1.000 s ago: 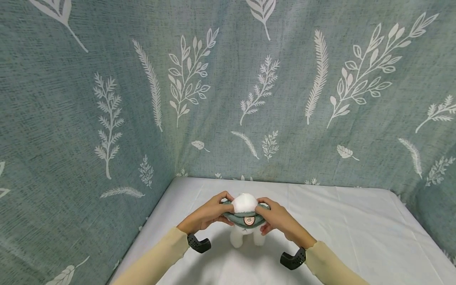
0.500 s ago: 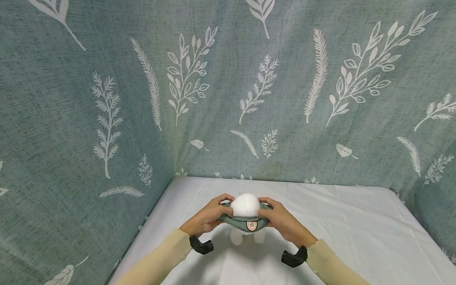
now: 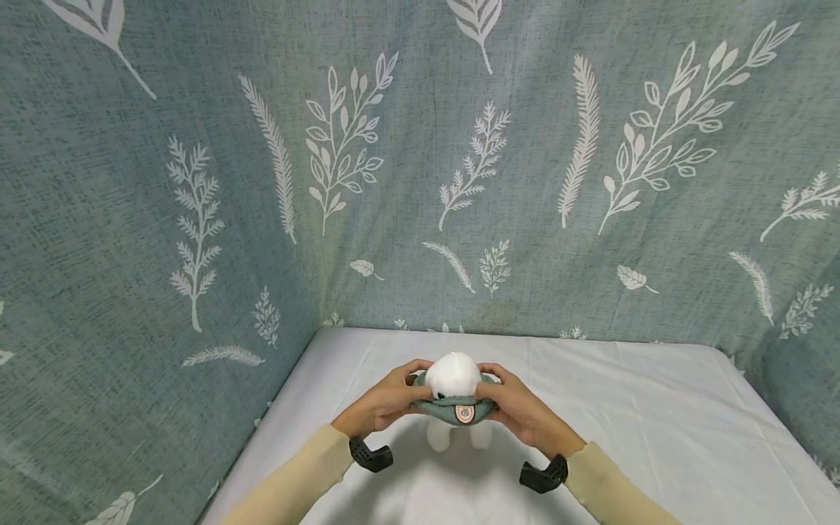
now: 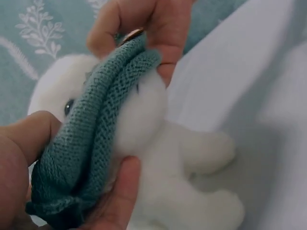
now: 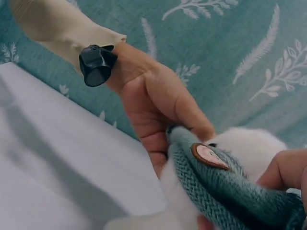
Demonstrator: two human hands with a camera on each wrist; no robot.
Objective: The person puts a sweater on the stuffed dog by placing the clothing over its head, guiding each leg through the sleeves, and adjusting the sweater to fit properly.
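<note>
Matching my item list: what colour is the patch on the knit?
The patch is pale pink, edged brown; best in the right wrist view.

No words or numbers can be read. On the teal knitted garment (image 3: 442, 411) across the face of the white plush toy (image 3: 453, 373), a pale-pink patch (image 3: 464, 414) with a brown border bears a marking too small to make out.

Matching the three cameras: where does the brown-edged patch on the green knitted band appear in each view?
Head: patch low, just right of centre, on the green knitted band.
Left wrist: patch near the top, left of centre, almost edge-on.
Right wrist: patch right of centre, below the middle.
Shared landmark: the plush toy's white head, visible beside the band in all three.
</note>
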